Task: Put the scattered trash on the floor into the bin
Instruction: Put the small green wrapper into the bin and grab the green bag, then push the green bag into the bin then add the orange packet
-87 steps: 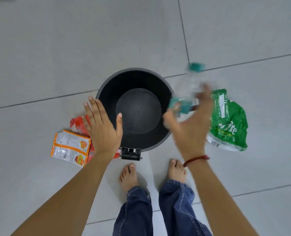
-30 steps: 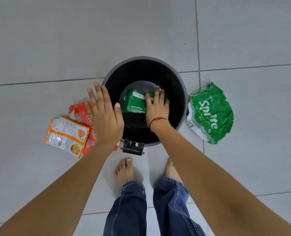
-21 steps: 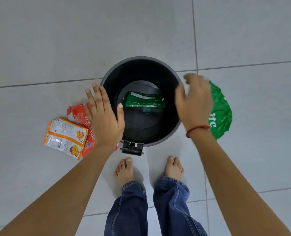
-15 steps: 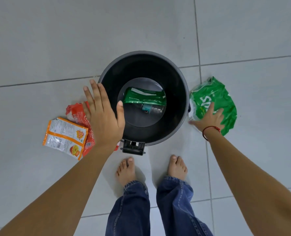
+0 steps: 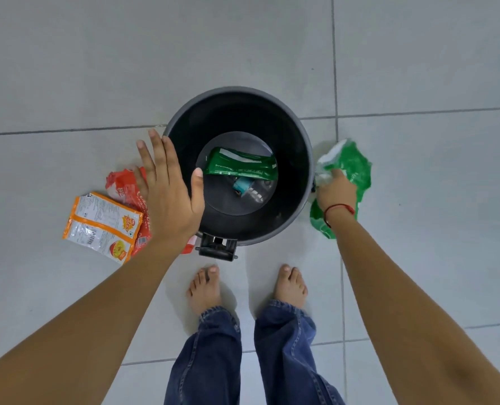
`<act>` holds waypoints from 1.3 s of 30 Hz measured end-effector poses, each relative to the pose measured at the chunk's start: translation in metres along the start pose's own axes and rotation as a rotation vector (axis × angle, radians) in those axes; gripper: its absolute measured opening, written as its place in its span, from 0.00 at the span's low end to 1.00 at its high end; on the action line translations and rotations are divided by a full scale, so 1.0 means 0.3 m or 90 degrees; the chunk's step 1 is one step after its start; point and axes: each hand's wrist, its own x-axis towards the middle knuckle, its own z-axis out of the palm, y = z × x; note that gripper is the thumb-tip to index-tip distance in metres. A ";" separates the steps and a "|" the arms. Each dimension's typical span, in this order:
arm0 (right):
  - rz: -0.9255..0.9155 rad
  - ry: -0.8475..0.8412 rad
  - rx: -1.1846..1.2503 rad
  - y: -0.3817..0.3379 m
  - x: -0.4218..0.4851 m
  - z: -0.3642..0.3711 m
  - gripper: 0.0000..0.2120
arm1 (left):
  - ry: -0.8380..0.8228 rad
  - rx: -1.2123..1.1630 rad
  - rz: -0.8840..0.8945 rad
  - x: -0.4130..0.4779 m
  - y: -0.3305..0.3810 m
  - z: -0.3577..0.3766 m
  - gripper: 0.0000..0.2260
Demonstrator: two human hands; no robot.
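Observation:
A round dark bin [image 5: 298,133] stands open on the floor in front of my bare feet. Inside it lie a green packet [image 5: 240,166] and a clear bottle with a teal cap [image 5: 250,190]. My right hand [image 5: 335,190] is shut on a crumpled green Sprite wrapper [image 5: 357,168] just right of the bin. My left hand [image 5: 170,194] hovers flat with fingers apart over the bin's left rim, holding nothing. Under and left of it lie a red wrapper [image 5: 123,184] and an orange-and-white packet [image 5: 102,226].
Grey tiled floor [image 5: 243,48] surrounds the bin. A black foot pedal [image 5: 216,249] juts from the bin's near side, just ahead of my left foot [image 5: 203,290]. My right foot [image 5: 289,285] stands beside it.
My right hand left the bin after dropping the green packet, swung right, reached the Sprite wrapper and closed on it, crumpling it. My left hand stayed over the rim.

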 end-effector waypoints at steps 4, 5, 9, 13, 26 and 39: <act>-0.124 0.204 0.000 -0.083 -0.196 -0.254 0.19 | -0.034 -0.036 0.008 -0.001 -0.004 -0.022 0.31; -0.181 0.258 -0.012 -0.111 -0.252 -0.297 0.19 | -0.037 -0.047 0.011 0.000 -0.008 -0.029 0.31; -0.370 0.328 -0.048 -0.192 -0.419 -0.271 0.15 | -0.042 -0.096 0.009 -0.002 -0.008 -0.037 0.31; -0.367 0.130 -0.115 -0.277 -0.418 -0.057 0.13 | -0.021 -0.177 -0.002 0.001 -0.003 -0.034 0.30; -0.429 -0.342 -0.416 -0.340 -0.207 0.347 0.31 | 0.034 -0.043 -0.011 -0.003 -0.002 0.009 0.29; -0.589 0.200 -0.145 -0.245 -0.181 -0.062 0.30 | 0.090 -0.164 -0.224 -0.086 -0.276 -0.002 0.28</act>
